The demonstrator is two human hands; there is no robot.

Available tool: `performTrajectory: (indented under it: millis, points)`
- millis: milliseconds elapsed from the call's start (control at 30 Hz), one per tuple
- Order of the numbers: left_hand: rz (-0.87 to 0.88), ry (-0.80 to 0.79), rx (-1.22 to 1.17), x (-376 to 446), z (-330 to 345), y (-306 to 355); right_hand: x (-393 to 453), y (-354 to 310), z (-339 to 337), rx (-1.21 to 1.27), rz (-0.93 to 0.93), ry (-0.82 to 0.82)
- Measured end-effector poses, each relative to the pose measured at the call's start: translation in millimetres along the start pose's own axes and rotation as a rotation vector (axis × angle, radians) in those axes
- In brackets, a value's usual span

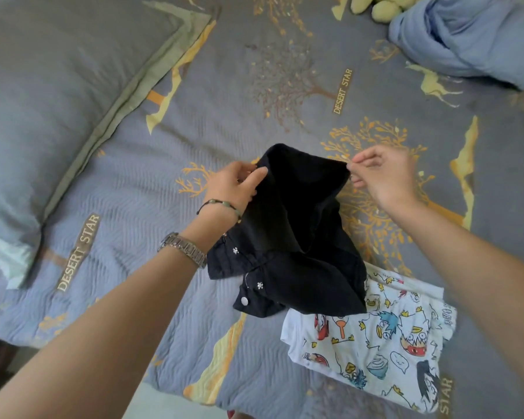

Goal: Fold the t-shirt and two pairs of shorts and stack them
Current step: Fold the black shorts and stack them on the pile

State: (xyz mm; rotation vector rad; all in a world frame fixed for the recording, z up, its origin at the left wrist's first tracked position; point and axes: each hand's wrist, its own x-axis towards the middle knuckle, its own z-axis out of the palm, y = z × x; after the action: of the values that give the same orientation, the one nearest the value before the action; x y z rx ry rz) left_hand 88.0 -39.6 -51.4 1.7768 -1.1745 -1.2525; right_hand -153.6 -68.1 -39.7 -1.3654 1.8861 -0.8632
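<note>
Far left, we see a plump grey-blue pillow [43,95] with a flat olive border, lying on the bed [152,164]. The bedspread is quilted in a fine chevron weave, grey-blue, printed with golden trees, yellow deer and "DESERT STAR" labels.

Our left arm comes in next, wearing a metal link watch [183,248] and a thin beaded bracelet [221,205]. The left hand [235,184] grips one leg hem of the black shorts [288,234]: thumb on the near side, fingers [254,179] curled over the edge, closed firmly on the cloth.

In the middle, we hold the shorts up over the bed, upside down, leg ends high and waistband hanging towards us. The fabric looks like thick black denim, slack and creased. The fly hangs open, showing a round silver snap [244,300] and two small sparkly studs.

The shorts' lower edge droops onto the t-shirt [372,337], which lies on the bed at lower right. It is white, soft and thin, covered in bright cartoon figures, and already folded into a rough rectangle.

The right hand [384,176] pinches the other leg hem between thumb and fingertips, the remaining fingers loosely curled, holding nothing else.

Far right, at the top, a pale blue cloth [472,34] lies crumpled, and beside it a yellow-green plush toy [375,6], cut off by the frame.
</note>
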Motion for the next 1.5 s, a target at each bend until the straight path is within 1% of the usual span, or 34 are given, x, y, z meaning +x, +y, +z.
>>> performTrajectory:
  millis: [67,167,300,433,500,567,700,867,967,1000,1133,1333,1500]
  points:
    - [-0.002,-0.028,-0.073,2.2,3.7,3.5,-1.8,0.9,1.2,-0.007,-0.030,0.014]
    - [0.018,0.037,-0.084,-2.8,-8.3,-10.9,-16.6,-5.5,1.5,-0.070,-0.102,-0.019]
    - [-0.123,0.159,-0.008,-18.6,-34.8,-62.5,-53.5,-20.7,5.0,-0.104,-0.178,-0.115]
    - [-0.266,0.175,0.131,-39.9,-40.1,-108.1,-110.8,-19.0,23.5,-0.101,-0.194,-0.144]
    - [-0.327,0.168,0.143,-43.1,-38.8,-121.9,-148.1,-8.7,40.6,-0.118,-0.200,-0.164]
    - [-0.351,0.155,0.129,-39.2,-38.1,-129.7,-182.4,7.6,60.2,-0.173,-0.195,-0.200]
    - [-0.351,0.115,0.135,-25.9,-36.5,-127.9,-223.2,42.2,93.9,-0.395,-0.155,-0.222]
    - [-0.366,0.039,0.102,-1.8,-40.3,-132.1,-229.8,59.6,119.9,-0.648,-0.111,-0.139]
    - [-0.436,-0.002,-0.041,11.7,-35.4,-133.8,-234.8,62.6,136.6,-0.801,-0.077,-0.082]
    - [-0.435,0.001,-0.063,15.1,-32.3,-133.4,-237.1,63.8,142.7,-0.834,-0.066,-0.054]
    - [-0.451,0.049,-0.099,17.2,-28.1,-125.1,-241.8,68.2,155.8,-0.886,-0.060,0.015]
    - [-0.538,0.051,-0.150,13.2,-38.9,-116.5,-247.2,77.5,142.0,-0.886,-0.190,0.013]
    - [-0.570,0.101,-0.273,2.6,-42.8,-104.0,-243.1,82.2,140.3,-0.930,-0.137,-0.029]
